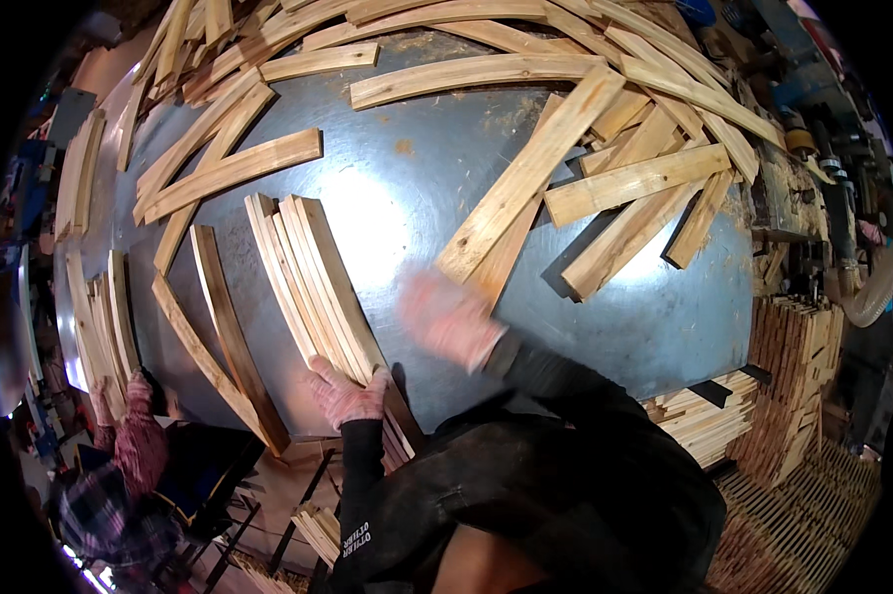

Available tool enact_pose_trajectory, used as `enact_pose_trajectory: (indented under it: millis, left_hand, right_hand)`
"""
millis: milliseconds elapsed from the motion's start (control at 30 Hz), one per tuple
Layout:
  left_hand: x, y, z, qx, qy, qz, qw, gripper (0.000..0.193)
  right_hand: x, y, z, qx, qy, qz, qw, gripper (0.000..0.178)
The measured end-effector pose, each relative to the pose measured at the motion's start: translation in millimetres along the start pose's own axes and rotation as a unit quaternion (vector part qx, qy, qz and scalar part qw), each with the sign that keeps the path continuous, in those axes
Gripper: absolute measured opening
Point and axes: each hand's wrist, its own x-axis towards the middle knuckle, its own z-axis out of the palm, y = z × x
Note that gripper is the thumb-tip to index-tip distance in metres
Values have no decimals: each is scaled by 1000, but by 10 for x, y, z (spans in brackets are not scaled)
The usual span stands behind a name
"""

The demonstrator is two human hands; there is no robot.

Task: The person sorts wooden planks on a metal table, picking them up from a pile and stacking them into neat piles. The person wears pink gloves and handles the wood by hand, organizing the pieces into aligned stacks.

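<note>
Several wooden slats [318,282] lie side by side on edge as a bundle on the metal tabletop. At its near end my left hand [347,393], in a pinkish glove, closes across the bundle, thumb on one side and fingers on the other. To the right of the bundle, my right hand [449,319] is gloved too and smeared by motion, so its fingers cannot be made out. Just beyond it is the near end of a long wooden board [530,178], which leans over other pieces; whether they touch is unclear.
Loose wooden boards [481,74] are heaped along the far side and right of the metal table [407,218]. At left a co-worker's gloved hands [125,406] rest on another group of slats [100,317]. Stacked wood [788,386] stands beyond the table's right edge.
</note>
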Motion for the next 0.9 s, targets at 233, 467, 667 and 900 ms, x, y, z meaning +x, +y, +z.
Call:
enact_pose_trajectory:
  millis: [233,467,667,900]
  left_hand:
    - [14,68,50,65,37,-20,997,115]
    - [-83,354,6,-167,200,175,949,99]
    - [-139,1325,40,10,-39,145,989,91]
    - [136,727,381,-112,-75,41,990,98]
  right_hand:
    - [832,866,-806,-139,201,436,866,107]
    - [685,548,-484,127,229,309,914,105]
    - [-90,174,-168,276,-105,147,944,75]
    - [-172,656,-245,-84,75,388,915,113]
